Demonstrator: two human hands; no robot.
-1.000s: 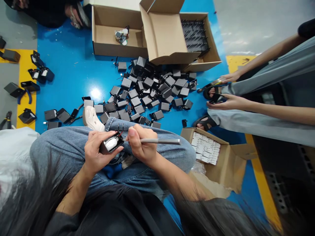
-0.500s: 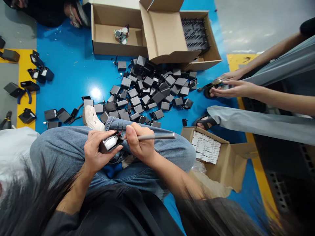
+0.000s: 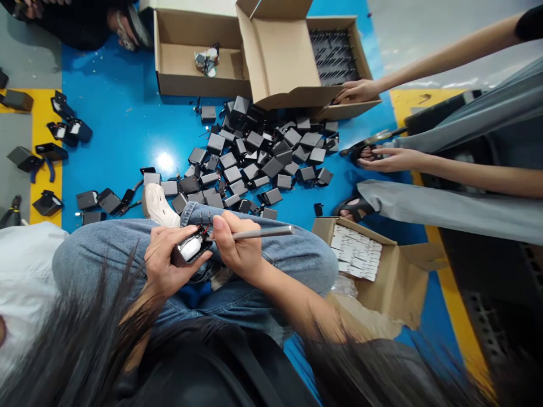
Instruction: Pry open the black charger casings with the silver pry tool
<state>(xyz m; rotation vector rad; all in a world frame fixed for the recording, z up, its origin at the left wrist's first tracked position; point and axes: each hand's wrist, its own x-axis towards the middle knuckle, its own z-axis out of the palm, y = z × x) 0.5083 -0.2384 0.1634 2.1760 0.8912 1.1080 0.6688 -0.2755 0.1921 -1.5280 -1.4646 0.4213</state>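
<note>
Over my crossed legs, my left hand [image 3: 166, 257] is closed around a small black plastic casing [image 3: 181, 259]. The casing is open on the side facing me, showing a white part [image 3: 190, 247] and thin red wires inside. My right hand [image 3: 240, 249] grips a slim grey metal rod-like tool [image 3: 271, 232], its blunt end pointing right. The tool's thin tip reaches into the casing's right edge; what it touches there is too small to tell. Past my shoe, a heap of similar black casings [image 3: 271, 167] lies on the blue floor.
Behind the heap stand a cardboard box [image 3: 199, 87] with white parts and another box [image 3: 369, 107] with rows of black parts. At right is an open carton [image 3: 388, 282] of white pieces. A co-worker's hand [image 3: 358, 91] reaches into the back box. Pliers [image 3: 14, 210] lie far left.
The co-worker's one hand has moved from the floor up to the back box. My right hand and the tool have shifted slightly left; my left hand still holds the casing.
</note>
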